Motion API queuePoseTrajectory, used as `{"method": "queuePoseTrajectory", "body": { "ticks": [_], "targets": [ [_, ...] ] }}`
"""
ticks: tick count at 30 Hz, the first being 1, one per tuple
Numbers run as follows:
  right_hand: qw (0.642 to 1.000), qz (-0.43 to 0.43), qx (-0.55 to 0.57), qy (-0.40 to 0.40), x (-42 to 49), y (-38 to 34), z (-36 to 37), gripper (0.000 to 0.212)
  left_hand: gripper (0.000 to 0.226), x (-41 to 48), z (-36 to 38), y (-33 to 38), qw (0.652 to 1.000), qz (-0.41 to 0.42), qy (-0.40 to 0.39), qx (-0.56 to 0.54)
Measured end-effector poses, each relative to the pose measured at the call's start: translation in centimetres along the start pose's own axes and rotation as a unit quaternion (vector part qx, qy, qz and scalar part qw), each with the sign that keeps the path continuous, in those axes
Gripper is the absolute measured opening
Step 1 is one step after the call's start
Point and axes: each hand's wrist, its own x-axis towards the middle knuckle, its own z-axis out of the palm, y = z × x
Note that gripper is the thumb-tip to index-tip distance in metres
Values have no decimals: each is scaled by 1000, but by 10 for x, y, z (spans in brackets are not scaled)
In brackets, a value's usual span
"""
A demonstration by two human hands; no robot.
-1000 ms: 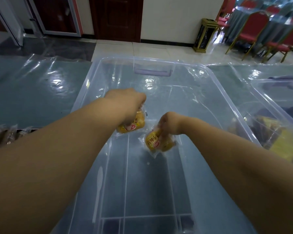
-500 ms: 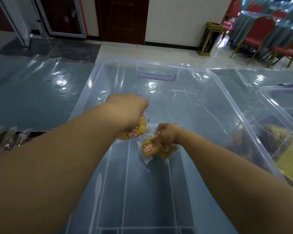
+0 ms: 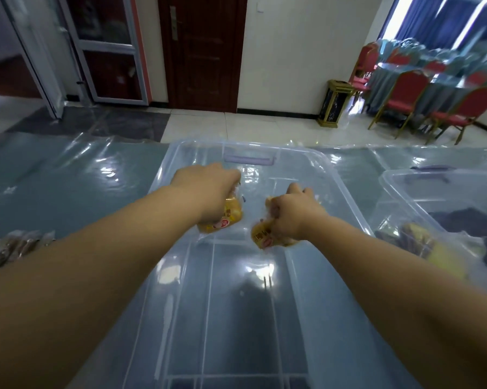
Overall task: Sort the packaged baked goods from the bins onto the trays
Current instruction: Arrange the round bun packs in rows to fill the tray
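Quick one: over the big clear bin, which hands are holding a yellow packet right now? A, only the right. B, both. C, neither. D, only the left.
B: the left hand grips the left yellow packet and the right hand grips the right yellow packet, both over the clear bin.

The big bin [image 3: 346,192] is smooth, clear plastic, glossy enough to throw white glare. Left of it, the counter [image 3: 54,186] lies under shiny, wrinkled clear film. Inside it, the left packet [image 3: 228,217] and right packet [image 3: 260,237] wear glossy transparent wrap. Beyond it are polished floor tiles [image 3: 250,124] and a dark wooden door [image 3: 203,51].
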Motion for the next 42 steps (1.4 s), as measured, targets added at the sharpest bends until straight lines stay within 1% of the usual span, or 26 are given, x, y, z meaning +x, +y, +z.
{"method": "queuePoseTrajectory", "body": {
  "ticks": [2, 4, 7, 9, 11, 14, 16, 18, 22, 25, 28, 30, 31, 34, 36, 40, 42],
  "targets": [
    [997, -6, 6, 76, -20, 2, -21, 22, 48, -19, -15, -3, 999, -3, 50, -20],
    [989, -24, 24, 146, -43, 0, -39, 31, 58, -44, -28, -7, 994, -14, 99, -54],
    [964, -43, 99, 242, -78, -12, -59, 40, 68, -89, -42, -11, 975, -25, 187, -119],
    [942, -72, 139, 296, -98, -27, -69, 43, 69, -121, -47, -14, 954, -32, 253, -157],
    [919, -106, 174, 337, -116, -48, -75, 44, 65, -152, -49, -20, 925, -44, 329, -185],
    [883, -162, 231, 375, -136, -89, -81, 40, 59, -199, -46, -41, 888, -82, 407, -198],
    [871, -203, 247, 373, -149, -121, -81, 39, 58, -232, -39, -59, 876, -118, 421, -201],
    [866, -237, 247, 363, -162, -156, -77, 39, 58, -269, -28, -79, 870, -169, 416, -203],
    [871, -291, 218, 330, -190, -229, -57, 38, 65, -347, 2, -121, 861, -236, 391, -224],
    [878, -316, 204, 296, -212, -289, -28, 39, 65, -406, 28, -163, 859, -271, 361, -242],
    [891, -311, 191, 269, -234, -359, 5, 40, 59, -466, 52, -209, 839, -300, 335, -307],
    [888, -308, 206, 273, -246, -407, 27, 38, 55, -505, 67, -241, 830, -296, 321, -347],
    [887, -307, 218, 268, -252, -431, 38, 37, 56, -524, 75, -255, 828, -300, 312, -357],
    [891, -310, 241, 227, -263, -494, 68, 36, 67, -576, 98, -297, 817, -325, 308, -362],
    [897, -310, 247, 196, -268, -531, 84, 39, 71, -605, 110, -323, 817, -341, 301, -355],
    [899, -313, 252, 174, -266, -592, 110, 41, 75, -647, 126, -374, 787, -363, 313, -388],
    [898, -310, 263, 170, -260, -619, 122, 40, 74, -662, 133, -398, 783, -377, 319, -379]
  ]
}}
